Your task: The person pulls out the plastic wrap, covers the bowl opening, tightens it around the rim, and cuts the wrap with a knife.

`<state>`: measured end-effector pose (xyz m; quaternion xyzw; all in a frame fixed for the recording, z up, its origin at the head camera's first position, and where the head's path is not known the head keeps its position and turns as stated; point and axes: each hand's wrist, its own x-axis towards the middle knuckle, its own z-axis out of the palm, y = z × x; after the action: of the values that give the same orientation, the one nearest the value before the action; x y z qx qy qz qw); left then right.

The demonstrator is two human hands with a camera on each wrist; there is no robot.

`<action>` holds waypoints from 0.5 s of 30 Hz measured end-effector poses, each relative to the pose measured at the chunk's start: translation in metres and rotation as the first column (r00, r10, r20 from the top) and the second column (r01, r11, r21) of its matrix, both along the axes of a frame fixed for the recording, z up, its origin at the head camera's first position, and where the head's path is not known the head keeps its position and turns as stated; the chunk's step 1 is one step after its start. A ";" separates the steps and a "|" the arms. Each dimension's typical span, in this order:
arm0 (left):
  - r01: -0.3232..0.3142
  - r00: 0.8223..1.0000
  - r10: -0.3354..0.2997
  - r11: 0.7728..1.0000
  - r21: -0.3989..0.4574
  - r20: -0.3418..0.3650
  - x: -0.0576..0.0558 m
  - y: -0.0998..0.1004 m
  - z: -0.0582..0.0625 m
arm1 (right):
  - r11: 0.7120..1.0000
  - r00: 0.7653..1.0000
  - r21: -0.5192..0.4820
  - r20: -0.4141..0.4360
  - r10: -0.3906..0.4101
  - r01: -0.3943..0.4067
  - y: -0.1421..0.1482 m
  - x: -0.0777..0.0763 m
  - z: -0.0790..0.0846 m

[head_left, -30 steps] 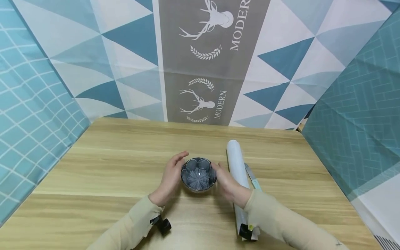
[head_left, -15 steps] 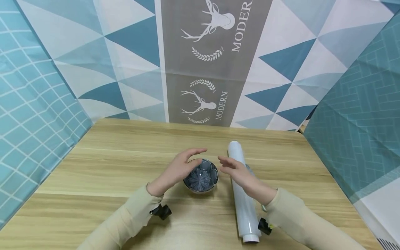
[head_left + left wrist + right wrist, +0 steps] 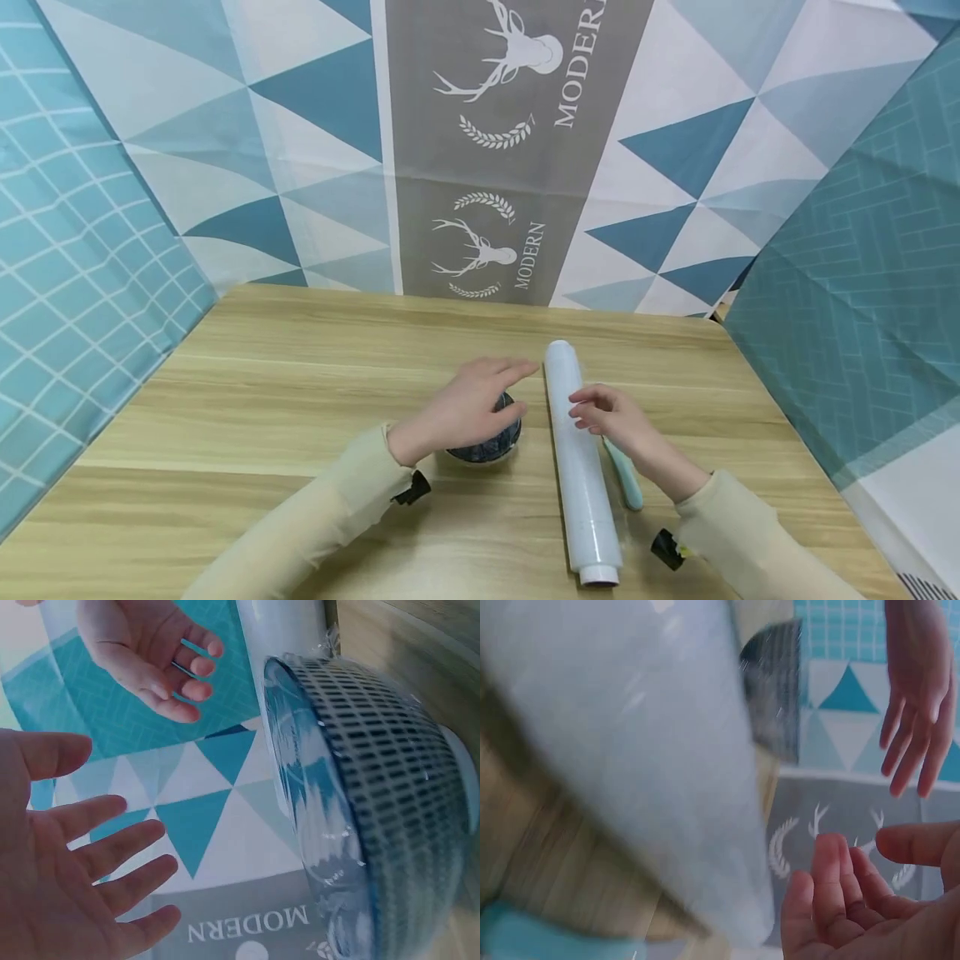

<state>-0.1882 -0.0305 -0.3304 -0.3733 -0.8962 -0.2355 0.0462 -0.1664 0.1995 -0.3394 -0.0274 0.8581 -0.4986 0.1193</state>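
A patterned bowl (image 3: pixel 489 450) with clear film over its mouth stands on the table. In the left wrist view the film on the bowl (image 3: pixel 397 802) looks wrinkled along the dark rim. My left hand (image 3: pixel 461 410) hovers above it, fingers stretched to the right, hiding much of the bowl in the head view. To the right lies a long roll of cling film (image 3: pixel 583 483). Over the roll's right side, my right hand (image 3: pixel 621 425) hangs with loosely bent fingers and nothing between them. In the right wrist view the roll (image 3: pixel 637 750) is large and blurred.
A knife with a pale teal handle (image 3: pixel 625 477) lies just right of the roll, its blade hidden in the head view. Behind the wooden table (image 3: pixel 300 350) hangs a patterned cloth (image 3: pixel 322 150) with triangles and deer. Teal cloths (image 3: pixel 862 275) border the sides.
Both hands have left the sides of the bowl. My left hand has moved right, over it; my right hand has moved right, across the roll. Bowl and roll stay in place.
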 end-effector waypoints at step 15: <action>0.115 0.989 -0.091 0.969 -0.218 0.120 -0.012 0.029 0.005 | 0.916 0.995 0.401 -0.094 0.017 0.022 0.037 -0.002 -0.028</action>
<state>-0.2003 -0.0017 -0.3255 -0.4088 -0.8975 -0.1552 -0.0577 -0.1689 0.2369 -0.3669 -0.0252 0.9468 -0.3104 0.0808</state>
